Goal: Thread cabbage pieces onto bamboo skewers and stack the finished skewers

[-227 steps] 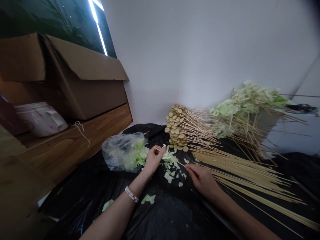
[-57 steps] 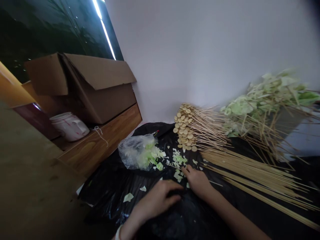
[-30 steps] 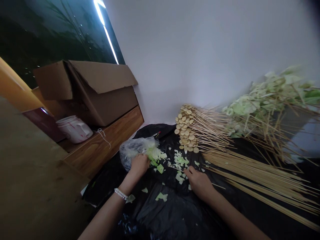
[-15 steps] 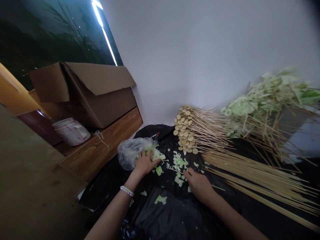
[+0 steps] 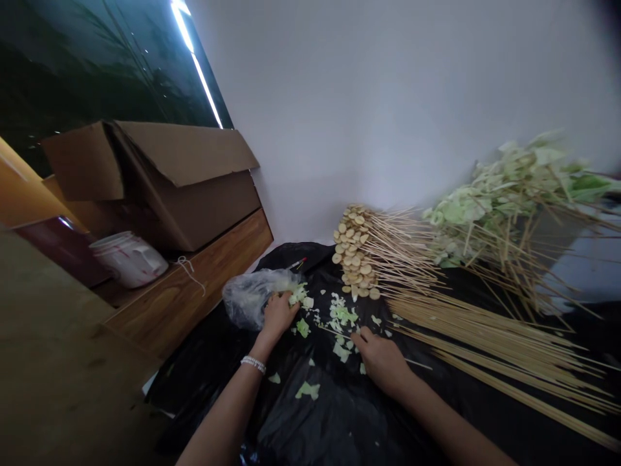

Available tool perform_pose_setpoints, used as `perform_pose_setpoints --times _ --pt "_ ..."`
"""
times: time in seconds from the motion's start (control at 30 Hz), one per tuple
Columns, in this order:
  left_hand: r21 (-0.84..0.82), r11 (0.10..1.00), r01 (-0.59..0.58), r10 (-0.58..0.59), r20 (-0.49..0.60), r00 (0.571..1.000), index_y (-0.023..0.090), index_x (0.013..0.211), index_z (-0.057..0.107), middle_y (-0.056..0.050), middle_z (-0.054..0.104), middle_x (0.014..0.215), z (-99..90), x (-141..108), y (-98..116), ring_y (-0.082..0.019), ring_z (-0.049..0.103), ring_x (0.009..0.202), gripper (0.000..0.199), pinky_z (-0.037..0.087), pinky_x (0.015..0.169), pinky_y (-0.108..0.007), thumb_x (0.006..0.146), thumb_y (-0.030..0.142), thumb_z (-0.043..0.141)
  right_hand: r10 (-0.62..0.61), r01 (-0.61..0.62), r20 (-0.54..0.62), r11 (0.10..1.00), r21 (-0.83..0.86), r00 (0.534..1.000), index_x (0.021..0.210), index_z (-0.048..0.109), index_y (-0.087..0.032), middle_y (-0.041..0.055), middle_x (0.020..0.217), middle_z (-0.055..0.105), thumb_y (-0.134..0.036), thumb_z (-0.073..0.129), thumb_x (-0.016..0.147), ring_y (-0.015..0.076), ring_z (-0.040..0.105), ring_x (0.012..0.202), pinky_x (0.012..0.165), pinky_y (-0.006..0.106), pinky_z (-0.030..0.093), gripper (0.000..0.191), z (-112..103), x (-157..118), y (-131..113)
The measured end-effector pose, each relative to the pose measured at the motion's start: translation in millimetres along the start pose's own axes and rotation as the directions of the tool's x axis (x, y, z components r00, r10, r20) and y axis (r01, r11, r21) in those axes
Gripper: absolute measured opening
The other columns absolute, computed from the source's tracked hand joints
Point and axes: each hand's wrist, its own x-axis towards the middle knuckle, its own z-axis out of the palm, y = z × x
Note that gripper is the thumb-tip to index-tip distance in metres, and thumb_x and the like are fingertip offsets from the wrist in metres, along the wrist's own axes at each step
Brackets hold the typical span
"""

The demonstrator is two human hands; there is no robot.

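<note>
My left hand [image 5: 278, 316], a beaded bracelet at its wrist, is at the mouth of a clear plastic bag [image 5: 242, 299]. Its fingers and thumb are drawn together on pale green cabbage [image 5: 297, 294] there; the fingertips are partly hidden. In my right hand [image 5: 381, 355] a thin bamboo skewer [image 5: 418, 364] is pinched, its bare front end pointing left over the scraps. Small torn cabbage pieces [image 5: 342, 313] lie scattered between the two hands on black plastic sheeting [image 5: 310, 430].
Skewers with round pale slices [image 5: 356, 259] lie stacked near the wall. Right of them are cabbage-loaded skewers [image 5: 504, 188] and a row of bare skewers [image 5: 485, 336]. On the left, a cardboard box [image 5: 194, 207] and a white mug [image 5: 129, 259] stand on a wooden ledge [image 5: 233, 259].
My left thumb has drawn in toward the fingers at the cabbage by the bag. My right hand still holds the skewer in nearly the same place. The view has shifted slightly.
</note>
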Motion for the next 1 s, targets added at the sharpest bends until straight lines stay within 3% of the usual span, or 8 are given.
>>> perform_pose_setpoints --times 0.13,0.23,0.47,0.7,0.83,0.93,1.0 --pt "-0.207 0.978 -0.03 0.034 0.015 0.999 0.017 0.111 0.065 -0.013 0.065 0.107 -4.8 5.9 -4.4 -0.027 0.059 0.102 0.045 0.044 0.089 -0.035 0.084 0.049 0.052 -0.009 0.009 -0.015 1.0 -0.008 1.0 0.116 0.055 -0.02 0.0092 0.109 0.057 -0.007 0.039 0.087 0.0179 0.065 0.081 0.06 0.025 0.042 0.035 -0.2 1.3 -1.0" --pt "-0.251 0.966 -0.06 0.068 0.022 0.997 0.016 0.109 0.065 -0.011 0.067 0.103 -12.4 5.9 -4.1 -0.026 0.06 0.099 0.042 0.045 0.087 -0.033 0.083 0.046 0.053 -0.013 0.013 -0.005 1.0 -0.004 1.0 0.108 0.057 -0.019 0.0088 0.106 0.059 -0.006 0.04 0.086 0.0171 0.065 0.079 0.059 0.024 0.04 0.031 -5.7 0.0 0.7" --pt "0.109 0.993 -0.054 0.064 -0.084 0.994 0.021 0.105 0.064 -0.013 0.06 0.112 -35.8 -11.8 14.8 -0.032 0.052 0.108 0.029 0.044 0.085 -0.04 0.08 0.033 0.057 -0.014 0.016 -0.032 0.998 0.053 0.999 0.096 0.058 -0.018 0.006 0.091 0.063 -0.017 0.041 0.089 0.0182 0.064 0.077 0.061 0.025 0.038 0.018 -18.5 -5.0 13.6" --pt "0.099 0.974 -0.205 0.218 -0.136 0.966 0.024 0.105 0.062 -0.01 0.059 0.114 -41.1 -33.7 45.8 -0.031 0.05 0.109 0.026 0.042 0.088 -0.041 0.08 0.024 0.056 -0.001 0.002 -0.024 0.999 0.041 1.0 0.098 0.057 -0.018 0.0072 0.093 0.063 -0.016 0.041 0.09 0.0176 0.064 0.079 0.061 0.025 0.037 0.019 -14.0 -3.5 11.7" --pt "-0.063 0.932 -0.358 0.35 -0.103 0.931 0.024 0.109 0.062 -0.009 0.057 0.121 -26.1 -39.6 58.6 -0.03 0.048 0.114 0.033 0.04 0.095 -0.044 0.076 0.024 0.063 -0.001 0.002 -0.032 0.999 0.038 0.999 0.098 0.057 -0.018 0.0065 0.093 0.063 -0.015 0.041 0.089 0.0177 0.065 0.078 0.061 0.024 0.037 0.019 -12.8 -3.1 11.2" --pt "-0.303 0.834 -0.462 0.482 -0.011 0.876 0.024 0.124 0.057 -0.011 0.052 0.133 -17.2 -41.1 64.2 -0.03 0.045 0.123 0.06 0.037 0.103 -0.044 0.068 0.037 0.074 0.001 0.0 -0.026 0.999 0.036 1.0 0.1 0.057 -0.018 0.0076 0.094 0.063 -0.015 0.042 0.089 0.0176 0.064 0.078 0.06 0.024 0.037 0.019 -12.6 -3.4 11.2" --pt "-0.455 0.761 -0.462 0.521 0.006 0.853 0.024 0.131 0.052 -0.011 0.048 0.139 -17.3 -39.6 66.1 -0.03 0.043 0.128 0.074 0.034 0.106 -0.045 0.064 0.044 0.077 -0.003 0.005 -0.035 0.999 0.038 0.999 0.101 0.057 -0.018 0.0077 0.095 0.063 -0.015 0.042 0.089 0.0173 0.064 0.078 0.06 0.024 0.037 0.02 -12.3 -3.7 11.3"
